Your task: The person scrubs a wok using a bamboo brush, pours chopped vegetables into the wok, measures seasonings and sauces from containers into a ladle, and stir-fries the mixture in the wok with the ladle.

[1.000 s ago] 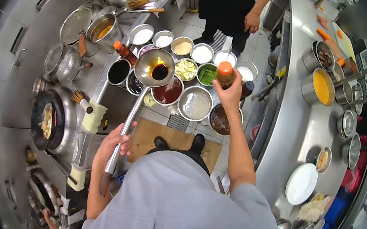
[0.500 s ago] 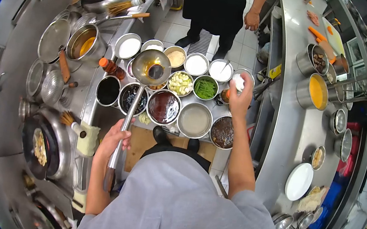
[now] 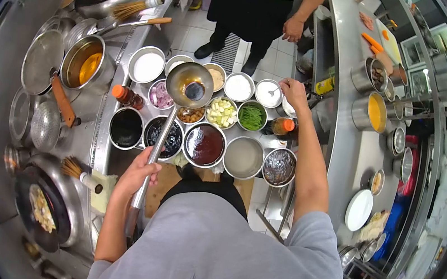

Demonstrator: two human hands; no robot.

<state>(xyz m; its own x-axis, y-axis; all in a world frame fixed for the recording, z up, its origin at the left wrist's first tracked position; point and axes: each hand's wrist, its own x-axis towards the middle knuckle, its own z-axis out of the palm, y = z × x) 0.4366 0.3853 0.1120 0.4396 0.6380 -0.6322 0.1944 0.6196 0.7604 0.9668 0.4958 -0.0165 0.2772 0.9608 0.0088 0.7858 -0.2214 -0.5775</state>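
My left hand (image 3: 140, 173) is wrapped round the long metal handle of a ladle (image 3: 188, 100), whose bowl hangs over the pots with a little dark sauce and clear yellowish liquid in it. My right hand (image 3: 295, 94) reaches to the back right of the pots. Its fingers are pinched at the handle end of a small spoon (image 3: 273, 93), which stands in a pot of white powder (image 3: 265, 96). Under my right wrist another white-filled pot (image 3: 288, 109) is partly hidden. Close by are cut green vegetables (image 3: 252, 117) and an orange-capped bottle (image 3: 283, 126).
Around the ladle are pots of red-brown sauce (image 3: 204, 144), cloudy liquid (image 3: 243, 157) and chopped pale vegetables (image 3: 221, 112). A wok with food (image 3: 41, 208) sits at left. Opposite stands a co-worker in a black apron (image 3: 252, 8). A steel counter (image 3: 340, 155) runs along the right.
My right hand has left the white-filled pot at the far right, where something white was at its fingers, and moved left to the spoon. The left hand still holds the ladle, its sauce spread a little.
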